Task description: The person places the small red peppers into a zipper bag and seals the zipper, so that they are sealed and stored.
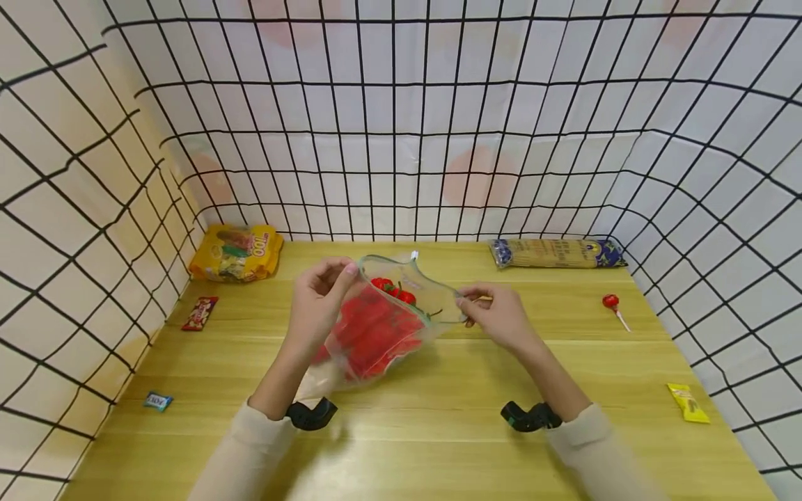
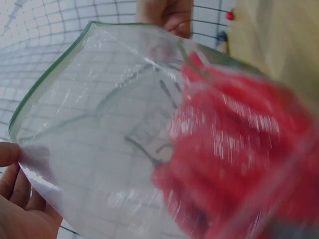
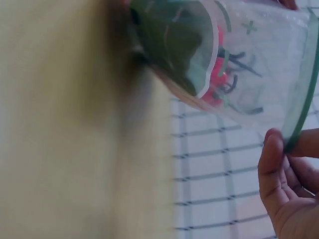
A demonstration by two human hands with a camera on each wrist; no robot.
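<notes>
A clear zip bag (image 1: pixel 416 278) with a green-edged mouth is held up above the table, tilted, its mouth spread. Red peppers (image 1: pixel 376 337) with thin dark stems fill its lower part; the left wrist view shows the peppers (image 2: pixel 224 144) through the plastic. My left hand (image 1: pixel 319 299) pinches the left corner of the mouth between thumb and fingers. The opposite corner is pinched by my right hand (image 1: pixel 498 316). In the right wrist view the thumb and fingers of that hand (image 3: pixel 294 189) grip the green zip strip (image 3: pixel 304 104), and a dark green printed panel (image 3: pixel 174 45) shows on the bag.
At the back left lies a yellow snack packet (image 1: pixel 238 254); a packet of dry noodles (image 1: pixel 554 253) lies back right. Small sweets flank the sides: red wrapper (image 1: pixel 200 314), blue wrapper (image 1: pixel 158 401), lollipop (image 1: pixel 610 302), yellow wrapper (image 1: pixel 687 403). Grid-patterned walls (image 1: pixel 401 139) enclose the table.
</notes>
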